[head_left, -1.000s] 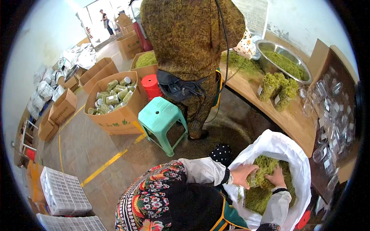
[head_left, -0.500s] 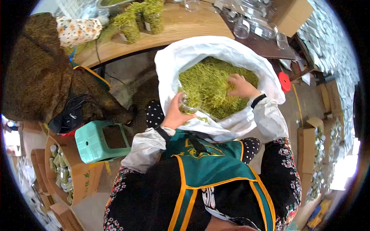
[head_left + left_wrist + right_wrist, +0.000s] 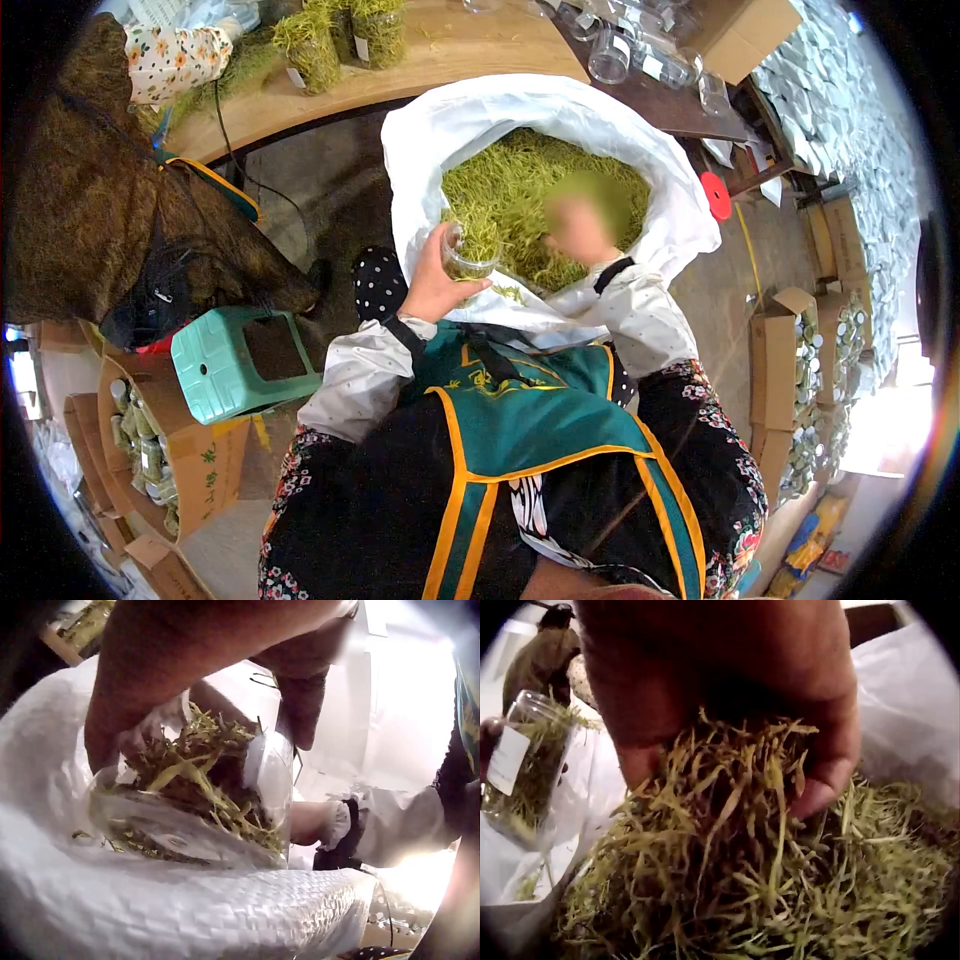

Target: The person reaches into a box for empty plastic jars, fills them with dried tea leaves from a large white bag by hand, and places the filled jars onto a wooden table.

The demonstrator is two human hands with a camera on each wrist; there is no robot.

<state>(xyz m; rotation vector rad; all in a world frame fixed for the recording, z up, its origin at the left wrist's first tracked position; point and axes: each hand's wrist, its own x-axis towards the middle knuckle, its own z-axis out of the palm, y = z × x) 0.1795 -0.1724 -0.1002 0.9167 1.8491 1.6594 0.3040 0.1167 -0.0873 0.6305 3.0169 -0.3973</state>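
Observation:
A clear plastic jar (image 3: 472,258) with a white label (image 3: 508,761), partly filled with dried yellow-green plant strands, is gripped by my left hand (image 3: 435,280). It leans at the near-left rim of a white woven sack (image 3: 418,135). Inside the sack lies a heap of the same dried strands (image 3: 500,165). My right hand (image 3: 583,228), blurred in the head view, is over the heap to the right of the jar. In the right wrist view its thumb and fingers curl round a clump of strands (image 3: 735,776); some fingertips are hidden.
A wooden table (image 3: 480,50) beyond the sack bears several filled jars (image 3: 378,35). Empty clear jars (image 3: 610,55) lie on a dark table at right. A green stool (image 3: 205,365) and another person (image 3: 110,190) are at left. Cartons of filled jars (image 3: 785,380) stand on both sides.
The head view has swung down over the sack. My right hand, beside the jar a second ago, moved away into the heap and now grips strands. My left hand keeps hold of the jar.

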